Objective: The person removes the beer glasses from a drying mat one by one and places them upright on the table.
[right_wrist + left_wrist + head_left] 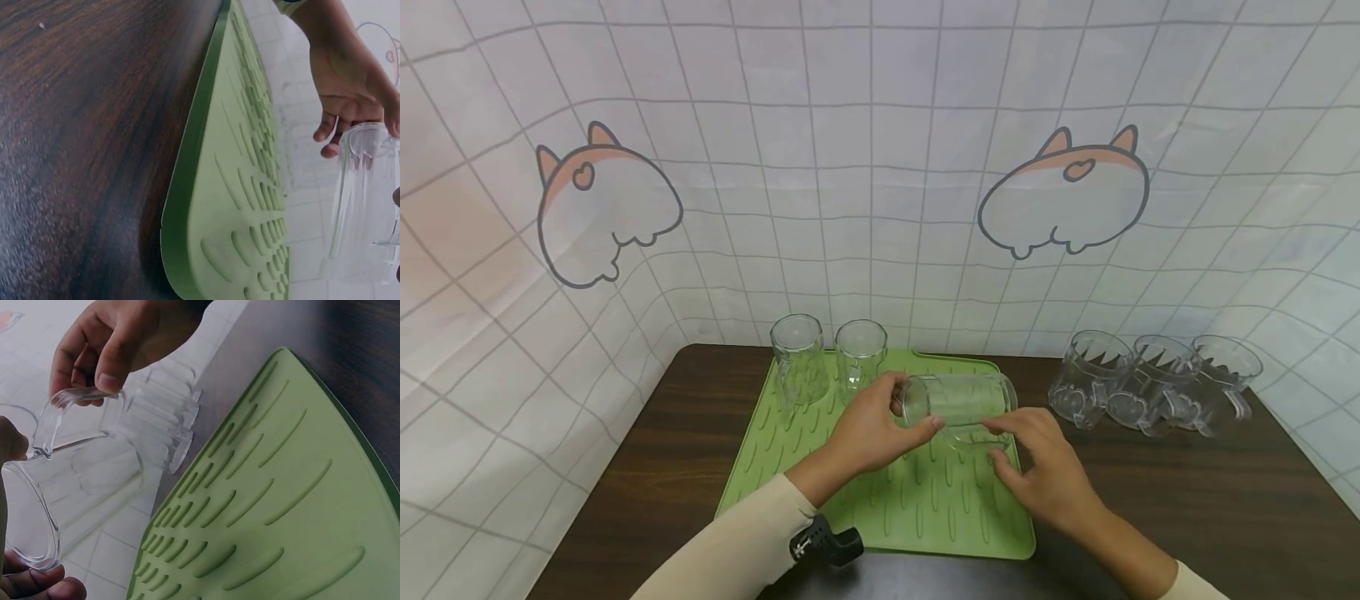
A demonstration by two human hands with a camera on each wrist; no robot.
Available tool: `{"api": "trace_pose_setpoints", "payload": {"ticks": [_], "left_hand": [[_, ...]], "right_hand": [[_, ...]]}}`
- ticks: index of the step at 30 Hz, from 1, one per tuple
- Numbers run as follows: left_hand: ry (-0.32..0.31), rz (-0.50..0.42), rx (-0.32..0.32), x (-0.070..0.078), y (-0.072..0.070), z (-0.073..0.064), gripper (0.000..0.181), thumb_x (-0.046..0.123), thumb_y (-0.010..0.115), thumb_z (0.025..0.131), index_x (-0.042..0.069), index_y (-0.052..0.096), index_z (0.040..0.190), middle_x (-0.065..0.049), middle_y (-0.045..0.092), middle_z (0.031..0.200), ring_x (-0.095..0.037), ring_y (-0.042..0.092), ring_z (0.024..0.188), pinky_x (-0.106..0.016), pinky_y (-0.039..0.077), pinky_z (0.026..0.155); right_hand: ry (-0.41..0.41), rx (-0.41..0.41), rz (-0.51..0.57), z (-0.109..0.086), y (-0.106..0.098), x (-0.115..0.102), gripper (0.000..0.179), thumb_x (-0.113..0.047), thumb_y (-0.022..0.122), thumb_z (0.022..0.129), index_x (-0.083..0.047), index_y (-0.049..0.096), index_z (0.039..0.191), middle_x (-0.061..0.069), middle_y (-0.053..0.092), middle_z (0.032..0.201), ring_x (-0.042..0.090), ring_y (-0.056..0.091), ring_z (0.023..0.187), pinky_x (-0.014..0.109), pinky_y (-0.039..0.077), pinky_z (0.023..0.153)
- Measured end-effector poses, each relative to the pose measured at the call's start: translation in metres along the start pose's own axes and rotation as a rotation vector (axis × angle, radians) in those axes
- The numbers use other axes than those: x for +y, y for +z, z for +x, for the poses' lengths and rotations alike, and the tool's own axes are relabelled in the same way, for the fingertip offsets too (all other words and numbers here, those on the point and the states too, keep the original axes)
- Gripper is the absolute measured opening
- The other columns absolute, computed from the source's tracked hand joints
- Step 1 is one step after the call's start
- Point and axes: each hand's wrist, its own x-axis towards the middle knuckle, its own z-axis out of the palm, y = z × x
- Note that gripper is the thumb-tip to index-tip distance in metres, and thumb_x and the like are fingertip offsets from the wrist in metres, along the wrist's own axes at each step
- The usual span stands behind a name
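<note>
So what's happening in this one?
A person holds a clear mug on its side above a green ribbed mat. The left hand grips one end, while the right hand pinches the handle. Two other clear mugs stand at the mat's back left, and three more stand to its right on the dark wooden table.

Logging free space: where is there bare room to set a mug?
Front of the green mat, this side of the held mug; dark table left of the mat; table before the three mugs. Crowded: mat's back left, under two mugs; table's back right.
</note>
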Motion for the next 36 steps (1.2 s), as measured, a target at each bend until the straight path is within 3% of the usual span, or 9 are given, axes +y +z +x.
{"api": "trace_pose_setpoints", "payload": {"ticks": [9, 18, 23, 30, 36], "left_hand": [[0.005, -0.065, 0.008, -0.004, 0.002, -0.005, 0.067, 0.055, 0.072, 0.09, 0.01, 0.054, 0.136, 0.002, 0.06, 0.101, -0.017, 0.059, 0.091, -0.035, 0.05, 0.071], [0.034, -0.132, -0.003, -0.009, 0.007, -0.007, 0.06, 0.047, 0.072, 0.092, 0.008, 0.052, 0.133, 0.001, 0.06, 0.102, -0.024, 0.062, 0.095, -0.035, 0.051, 0.073], [0.047, -0.144, -0.005, -0.01, 0.009, -0.008, 0.061, 0.045, 0.073, 0.091, 0.008, 0.051, 0.135, 0.002, 0.061, 0.103, -0.017, 0.06, 0.092, -0.033, 0.052, 0.071], [0.039, -0.129, -0.046, -0.012, 0.011, -0.009, 0.066, 0.045, 0.072, 0.091, 0.008, 0.048, 0.141, 0.001, 0.063, 0.107, -0.016, 0.062, 0.094, -0.032, 0.053, 0.068], [0.044, -0.107, -0.063, -0.014, 0.013, -0.009, 0.071, 0.047, 0.071, 0.092, 0.009, 0.045, 0.145, -0.004, 0.065, 0.113, -0.021, 0.064, 0.096, -0.033, 0.053, 0.068]], "right_hand": [[0.169, 0.044, -0.055, 0.0, -0.007, -0.001, 0.057, 0.001, 0.089, 0.073, -0.002, 0.065, 0.124, 0.008, 0.066, 0.115, 0.022, 0.055, 0.104, 0.024, 0.042, 0.083], [0.325, 0.066, -0.07, -0.001, -0.009, -0.005, 0.055, -0.003, 0.088, 0.079, 0.002, 0.06, 0.127, 0.011, 0.065, 0.107, 0.016, 0.056, 0.078, 0.024, 0.046, 0.068], [0.419, 0.069, -0.054, 0.001, -0.009, -0.008, 0.048, -0.009, 0.087, 0.082, -0.001, 0.062, 0.122, 0.008, 0.066, 0.103, 0.017, 0.057, 0.074, 0.026, 0.049, 0.064], [0.404, 0.067, -0.048, 0.002, -0.008, -0.006, 0.034, -0.008, 0.086, 0.082, -0.005, 0.066, 0.11, 0.004, 0.065, 0.097, 0.007, 0.055, 0.071, 0.027, 0.049, 0.062], [0.383, 0.076, -0.035, 0.002, -0.007, -0.005, 0.033, -0.007, 0.086, 0.082, -0.007, 0.067, 0.108, 0.002, 0.064, 0.095, 0.006, 0.056, 0.068, 0.027, 0.049, 0.059]]}}
